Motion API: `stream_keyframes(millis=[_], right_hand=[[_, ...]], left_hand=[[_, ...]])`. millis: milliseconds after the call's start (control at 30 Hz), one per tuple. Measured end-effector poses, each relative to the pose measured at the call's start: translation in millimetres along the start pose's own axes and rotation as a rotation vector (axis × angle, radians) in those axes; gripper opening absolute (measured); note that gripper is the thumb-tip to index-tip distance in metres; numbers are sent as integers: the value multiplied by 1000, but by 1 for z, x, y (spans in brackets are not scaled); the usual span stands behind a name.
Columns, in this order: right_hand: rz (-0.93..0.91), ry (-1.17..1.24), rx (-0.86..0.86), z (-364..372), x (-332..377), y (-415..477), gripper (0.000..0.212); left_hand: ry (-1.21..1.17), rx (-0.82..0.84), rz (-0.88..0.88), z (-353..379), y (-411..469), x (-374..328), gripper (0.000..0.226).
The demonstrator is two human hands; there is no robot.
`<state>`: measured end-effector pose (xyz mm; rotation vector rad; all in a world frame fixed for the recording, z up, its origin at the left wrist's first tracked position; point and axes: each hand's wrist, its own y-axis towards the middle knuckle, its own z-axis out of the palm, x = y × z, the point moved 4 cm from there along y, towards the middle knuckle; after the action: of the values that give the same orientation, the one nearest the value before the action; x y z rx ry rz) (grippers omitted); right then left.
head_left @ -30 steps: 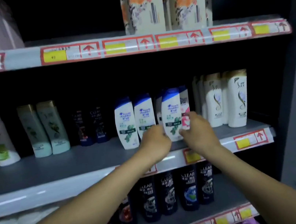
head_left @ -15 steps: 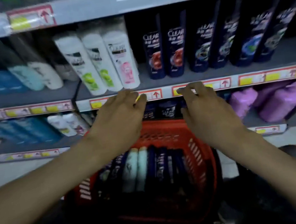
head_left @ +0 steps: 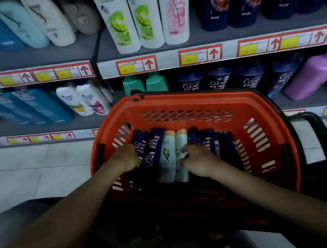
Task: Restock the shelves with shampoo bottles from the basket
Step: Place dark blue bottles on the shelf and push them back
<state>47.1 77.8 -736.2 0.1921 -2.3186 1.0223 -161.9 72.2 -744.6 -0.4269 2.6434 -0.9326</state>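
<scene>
Since half a second ago your hands have dropped from above the basket [head_left: 187, 103] down into it; a second ago they were up at a shelf bottle, so one placement looks done. Now your left hand [head_left: 126, 158] sits at the left end of the row, grip curled against a dark Clear bottle [head_left: 141, 150]; fingers are hidden behind it, so I judge it clamped on that bottle but not lifted yet. Your right hand [head_left: 198, 160] is at the middle-right, fingers bent over the dark bottles [head_left: 205, 141] there; can't tell if that grip has closed on one or just touches.

Where the stock is: still in the basket, standing in a row. I see two dark Clear bottles on the left, two pale bottles [head_left: 172, 154] in the middle and several more dark ones on the right. Exact count is unclear, too dim.

Progress, as a judgement: early to mid. The basket is still mostly full, nothing is in the air, so most of the restock is left. The shelves [head_left: 170, 59] behind the basket already hold white, dark and purple bottles, with dark Clear rows [head_left: 217, 81] just behind the basket rim, a likely home for the dark ones. The pale bottles need their own spot; none matching is clearly seen here.
</scene>
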Motion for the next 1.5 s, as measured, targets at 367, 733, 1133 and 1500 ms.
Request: stream_keyframes(millis=[367, 733, 1133, 1500], right_hand=[[130, 441, -197, 65, 31, 82, 36], [248, 253, -292, 75, 33, 91, 51], [246, 517, 66, 36, -7, 77, 30], [-31, 775, 149, -58, -2, -12, 31]], left_hand=[[-506, 97, -68, 35, 61, 40, 10], [-709, 254, -180, 46, 77, 48, 23], [-911, 420, 3, 43, 50, 30, 29], [-1238, 339, 292, -20, -16, -43, 38]])
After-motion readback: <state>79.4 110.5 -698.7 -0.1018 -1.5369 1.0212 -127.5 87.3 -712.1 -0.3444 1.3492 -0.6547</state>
